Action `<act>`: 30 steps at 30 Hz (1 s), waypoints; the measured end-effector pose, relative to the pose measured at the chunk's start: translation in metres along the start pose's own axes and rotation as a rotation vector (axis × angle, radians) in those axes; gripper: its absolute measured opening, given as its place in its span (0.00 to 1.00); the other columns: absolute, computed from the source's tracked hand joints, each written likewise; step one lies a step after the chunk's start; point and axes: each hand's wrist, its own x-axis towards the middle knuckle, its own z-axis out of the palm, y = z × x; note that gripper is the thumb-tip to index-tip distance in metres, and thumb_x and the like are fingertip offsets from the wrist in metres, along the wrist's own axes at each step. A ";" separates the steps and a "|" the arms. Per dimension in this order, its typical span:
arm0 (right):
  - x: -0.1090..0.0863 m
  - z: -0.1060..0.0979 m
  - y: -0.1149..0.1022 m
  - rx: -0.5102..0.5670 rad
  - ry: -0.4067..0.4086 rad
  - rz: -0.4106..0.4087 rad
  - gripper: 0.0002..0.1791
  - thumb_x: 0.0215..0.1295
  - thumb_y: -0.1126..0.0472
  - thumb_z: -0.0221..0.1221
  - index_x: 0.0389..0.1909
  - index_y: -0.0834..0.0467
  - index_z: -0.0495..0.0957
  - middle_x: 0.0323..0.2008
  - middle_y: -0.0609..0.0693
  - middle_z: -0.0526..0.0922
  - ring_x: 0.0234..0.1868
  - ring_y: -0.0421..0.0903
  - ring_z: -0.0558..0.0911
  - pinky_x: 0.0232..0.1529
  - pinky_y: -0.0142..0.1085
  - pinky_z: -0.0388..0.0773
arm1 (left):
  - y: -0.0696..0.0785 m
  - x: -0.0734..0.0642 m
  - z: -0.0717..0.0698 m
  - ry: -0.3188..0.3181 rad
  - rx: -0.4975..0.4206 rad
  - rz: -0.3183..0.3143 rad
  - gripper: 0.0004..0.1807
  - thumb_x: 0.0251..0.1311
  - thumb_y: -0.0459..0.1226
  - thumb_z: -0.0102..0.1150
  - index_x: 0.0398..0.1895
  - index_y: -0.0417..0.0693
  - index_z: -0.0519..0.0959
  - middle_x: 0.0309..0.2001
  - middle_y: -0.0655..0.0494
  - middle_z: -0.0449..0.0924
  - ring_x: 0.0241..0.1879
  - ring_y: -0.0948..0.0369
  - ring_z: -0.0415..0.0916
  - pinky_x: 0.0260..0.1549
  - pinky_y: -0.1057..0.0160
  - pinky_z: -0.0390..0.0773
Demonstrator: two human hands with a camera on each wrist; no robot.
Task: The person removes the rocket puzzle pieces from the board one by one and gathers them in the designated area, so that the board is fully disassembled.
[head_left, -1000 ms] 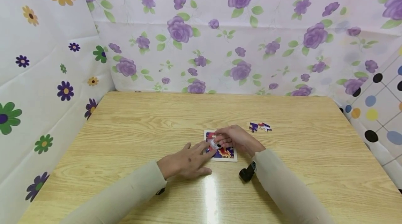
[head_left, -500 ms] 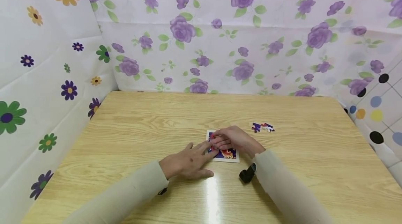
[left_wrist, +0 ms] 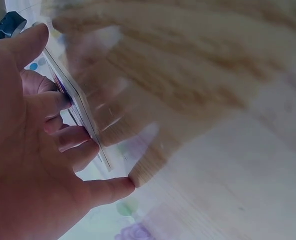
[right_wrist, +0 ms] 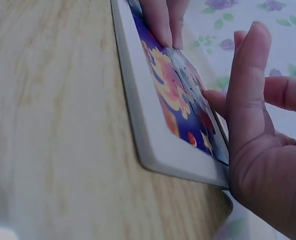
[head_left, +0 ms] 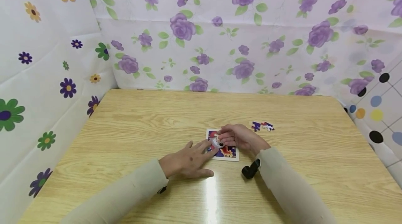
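Observation:
A small jigsaw puzzle [head_left: 226, 151] in a white frame lies on the table, its picture dark blue with red, orange and a pale round figure. My left hand [head_left: 192, 161] reaches over its left side with fingers spread and fairly straight; the fingertips rest on the picture. From the right, my right hand [head_left: 243, 137] leans over the upper right part, its fingers loosely bent. In the right wrist view a fingertip of that right hand [right_wrist: 265, 125] meets the puzzle picture, and the thumb stands up. Part of the picture is hidden under both hands.
Two loose jigsaw pieces, one dark blue piece [head_left: 255, 126] and one white-and-red piece [head_left: 267, 126], lie on the wooden table [head_left: 150, 122] beyond my right hand. Flowered cloth walls [head_left: 201, 35] stand behind and at the sides. A black wrist camera [head_left: 250, 170] hangs below the right sleeve.
My right hand has drawn slightly back to the right, uncovering more of the pale figure than half a second ago. The left hand stays on the puzzle; the view has shifted slightly.

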 end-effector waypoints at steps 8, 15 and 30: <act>0.001 0.000 -0.001 -0.010 -0.049 0.000 0.22 0.78 0.58 0.47 0.57 0.74 0.72 0.30 0.52 0.87 0.26 0.40 0.84 0.34 0.30 0.84 | -0.001 -0.001 0.001 -0.001 -0.013 -0.010 0.44 0.69 0.63 0.48 0.81 0.57 0.49 0.80 0.49 0.39 0.78 0.52 0.40 0.71 0.37 0.47; 0.000 0.002 -0.008 -0.503 0.049 -0.150 0.18 0.76 0.60 0.53 0.56 0.70 0.78 0.31 0.54 0.85 0.25 0.42 0.83 0.30 0.34 0.84 | 0.000 0.000 0.001 -0.005 0.000 -0.010 0.46 0.68 0.64 0.48 0.81 0.57 0.48 0.80 0.49 0.39 0.78 0.53 0.39 0.72 0.38 0.47; 0.011 0.017 -0.018 -1.380 0.117 -0.455 0.15 0.68 0.59 0.65 0.50 0.63 0.85 0.39 0.50 0.82 0.39 0.43 0.80 0.45 0.38 0.81 | 0.001 -0.001 -0.003 -0.028 0.019 -0.014 0.46 0.67 0.65 0.48 0.81 0.57 0.48 0.80 0.49 0.39 0.78 0.53 0.39 0.72 0.38 0.48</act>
